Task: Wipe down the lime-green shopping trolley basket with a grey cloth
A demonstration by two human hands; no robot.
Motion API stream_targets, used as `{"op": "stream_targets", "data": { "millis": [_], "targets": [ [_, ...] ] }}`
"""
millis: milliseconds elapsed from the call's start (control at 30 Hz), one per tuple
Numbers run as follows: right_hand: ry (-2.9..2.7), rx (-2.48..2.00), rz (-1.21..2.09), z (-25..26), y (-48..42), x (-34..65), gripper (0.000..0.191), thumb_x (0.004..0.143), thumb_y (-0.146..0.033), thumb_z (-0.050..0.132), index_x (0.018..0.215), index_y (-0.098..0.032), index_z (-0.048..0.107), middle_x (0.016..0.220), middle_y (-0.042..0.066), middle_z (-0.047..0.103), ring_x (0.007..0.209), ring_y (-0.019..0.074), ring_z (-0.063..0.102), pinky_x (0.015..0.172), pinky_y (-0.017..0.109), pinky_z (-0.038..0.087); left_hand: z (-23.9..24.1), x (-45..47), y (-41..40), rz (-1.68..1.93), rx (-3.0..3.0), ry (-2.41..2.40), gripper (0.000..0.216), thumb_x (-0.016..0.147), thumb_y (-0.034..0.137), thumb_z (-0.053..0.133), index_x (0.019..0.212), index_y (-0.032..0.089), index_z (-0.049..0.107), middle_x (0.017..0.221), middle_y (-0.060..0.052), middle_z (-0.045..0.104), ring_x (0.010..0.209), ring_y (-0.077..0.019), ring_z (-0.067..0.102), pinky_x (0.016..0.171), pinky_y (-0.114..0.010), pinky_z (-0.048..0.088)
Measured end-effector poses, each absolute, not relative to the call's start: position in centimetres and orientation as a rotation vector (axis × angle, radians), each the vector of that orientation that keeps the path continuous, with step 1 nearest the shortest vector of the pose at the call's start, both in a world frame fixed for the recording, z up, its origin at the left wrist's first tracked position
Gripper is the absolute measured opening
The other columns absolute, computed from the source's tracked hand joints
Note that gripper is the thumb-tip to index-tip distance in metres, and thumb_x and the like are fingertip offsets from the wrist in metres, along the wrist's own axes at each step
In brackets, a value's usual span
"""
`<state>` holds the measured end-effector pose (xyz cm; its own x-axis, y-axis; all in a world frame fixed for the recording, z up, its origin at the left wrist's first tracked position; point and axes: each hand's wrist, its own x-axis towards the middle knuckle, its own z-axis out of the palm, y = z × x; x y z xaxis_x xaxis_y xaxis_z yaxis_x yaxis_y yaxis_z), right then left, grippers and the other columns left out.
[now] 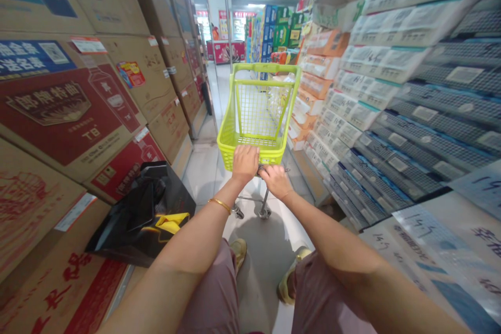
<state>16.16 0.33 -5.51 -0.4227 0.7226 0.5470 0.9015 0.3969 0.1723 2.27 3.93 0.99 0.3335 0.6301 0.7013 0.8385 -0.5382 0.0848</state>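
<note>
A lime-green shopping cart [258, 115] with a mesh basket stands in the aisle straight ahead of me. My left hand [245, 163] is closed over the near rim of its basket, and a gold bangle circles that wrist. My right hand [275, 179] is closed around the cart's handle bar just below the basket. The basket looks empty from here. The cart's wheels [250, 212] rest on the pale tiled floor, a little ahead of my feet.
Stacked cardboard cartons [78, 115] wall the left side. A black bag with a yellow item [148, 214] leans against them. Packs of tissue [383, 109] fill the shelves on the right. The narrow aisle runs on to coloured displays [274, 31] at the far end.
</note>
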Motion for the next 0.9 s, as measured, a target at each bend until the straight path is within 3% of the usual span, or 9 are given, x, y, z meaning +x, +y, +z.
{"op": "stream_targets", "data": {
  "millis": [533,733,900],
  "targets": [
    [-1.741,-1.321,-0.705,-0.2,0.7,15.9,0.025,0.084,-0.015,0.042,0.095,-0.024,0.063,0.098,0.006,0.053,0.092,0.0187,0.040,0.080,0.032,0.028,1.0,2.3,3.7,-0.923,-2.317,-1.332,0.029,0.090,0.024,0.029,0.077,0.019,0.054,0.076,-0.008,0.057,0.078,-0.0232,0.049,0.075,-0.036,0.032],
    [-1.791,-1.333,-0.705,-1.4,0.9,15.6,0.024,0.085,-0.016,0.042,0.092,-0.023,0.064,0.096,0.006,0.054,0.088,0.0184,0.039,0.077,0.031,0.028,1.0,2.1,3.8,-0.925,-2.325,-1.331,0.017,0.085,0.020,0.038,0.081,0.018,0.055,0.079,-0.007,0.058,0.080,-0.0234,0.048,0.076,-0.035,0.033],
    [-2.006,-1.389,-0.661,-3.8,0.5,15.6,0.022,0.087,-0.019,0.043,0.095,-0.024,0.063,0.096,0.006,0.057,0.084,0.0183,0.039,0.073,0.031,0.026,0.8,2.2,4.0,-0.961,-2.288,-1.321,0.029,0.091,0.025,0.029,0.074,0.019,0.053,0.075,-0.006,0.057,0.078,-0.0219,0.048,0.076,-0.034,0.033]
  ]
}}
